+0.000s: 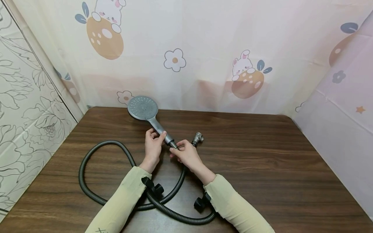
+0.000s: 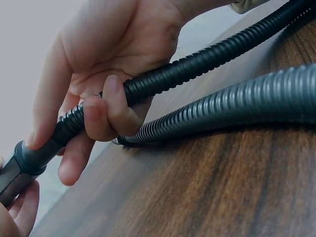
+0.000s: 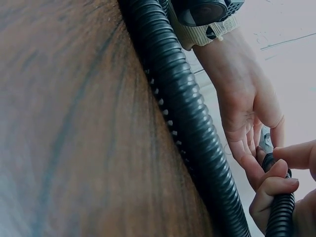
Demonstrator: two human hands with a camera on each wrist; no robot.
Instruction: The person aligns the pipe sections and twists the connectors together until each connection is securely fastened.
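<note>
A grey hand shower [image 1: 142, 107] with a round, dotted spray face slants over the back of the table, its handle pointing down to the right. My left hand [image 1: 152, 149] holds that handle between thumb and fingers near its lower end. At the joint below, my right hand [image 1: 189, 158] pinches the end of the black ribbed hose [image 1: 83, 171]. The left wrist view shows the right thumb on the dark collar [image 2: 42, 154] and fingers curled round the hose [image 2: 163, 81]. In the right wrist view, both hands meet close together at this joint.
The hose loops to the left and crosses itself in front of the hands on the brown wooden table [image 1: 262, 161]. Its other end carries a metal angled fitting [image 1: 198, 137], just beyond the right hand. A printed curtain [image 1: 204, 38] hangs behind the table.
</note>
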